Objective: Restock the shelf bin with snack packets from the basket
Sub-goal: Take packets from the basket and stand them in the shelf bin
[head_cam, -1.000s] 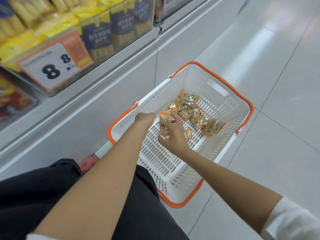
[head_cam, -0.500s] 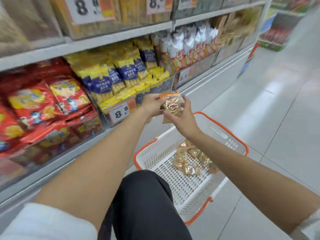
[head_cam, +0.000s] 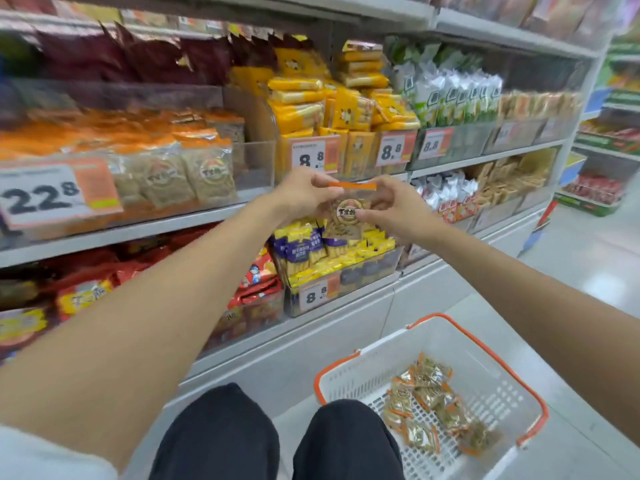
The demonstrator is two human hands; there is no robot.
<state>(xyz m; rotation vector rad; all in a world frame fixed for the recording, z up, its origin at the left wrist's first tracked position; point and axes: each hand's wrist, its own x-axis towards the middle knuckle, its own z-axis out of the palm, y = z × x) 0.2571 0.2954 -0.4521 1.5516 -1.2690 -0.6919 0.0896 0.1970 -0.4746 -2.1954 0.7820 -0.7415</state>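
Left hand (head_cam: 304, 190) and right hand (head_cam: 398, 210) hold one snack packet (head_cam: 348, 214) up before the shelves.
The left hand pinches the left end of the packet's orange top strip and the right hand pinches the right end, so the packet hangs upright between them. Up and to the left, the clear shelf bin (head_cam: 257, 161) holds matching orange-topped packs beside a 22.8 price tag (head_cam: 45, 197). At the lower right, the orange-rimmed white basket (head_cam: 465, 333) sits on the floor with loose packets (head_cam: 429, 400) in it.
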